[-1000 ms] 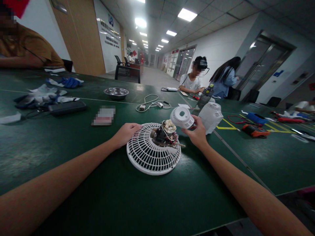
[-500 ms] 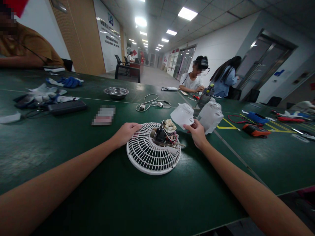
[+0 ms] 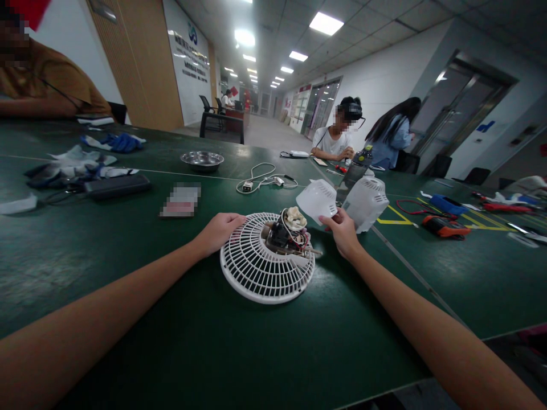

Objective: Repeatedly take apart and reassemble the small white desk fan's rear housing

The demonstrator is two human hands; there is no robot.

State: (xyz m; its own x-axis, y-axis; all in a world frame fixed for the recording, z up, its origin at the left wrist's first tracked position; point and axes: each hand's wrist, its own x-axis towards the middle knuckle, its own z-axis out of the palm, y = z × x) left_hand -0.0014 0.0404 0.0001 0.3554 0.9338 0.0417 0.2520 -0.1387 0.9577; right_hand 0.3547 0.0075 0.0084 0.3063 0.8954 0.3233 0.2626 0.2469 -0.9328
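Grille (image 3: 265,287) flat on counter (image 3: 239,353), motor (image 3: 276,244) atop. Left hand (image 3: 219,233) at its rim; whether the fingers grip, cannot tell. Right hand (image 3: 343,230) pinches white cover (image 3: 315,200) near motor. Best practice: steady grille, keep cover clear of loose wires (image 3: 305,241).

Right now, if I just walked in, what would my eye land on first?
Probably the round white grille in the middle of the green table, with a wired motor on it and the left hand touching its back left edge. Next, the white cover held in the right hand, with another white housing standing to its right.
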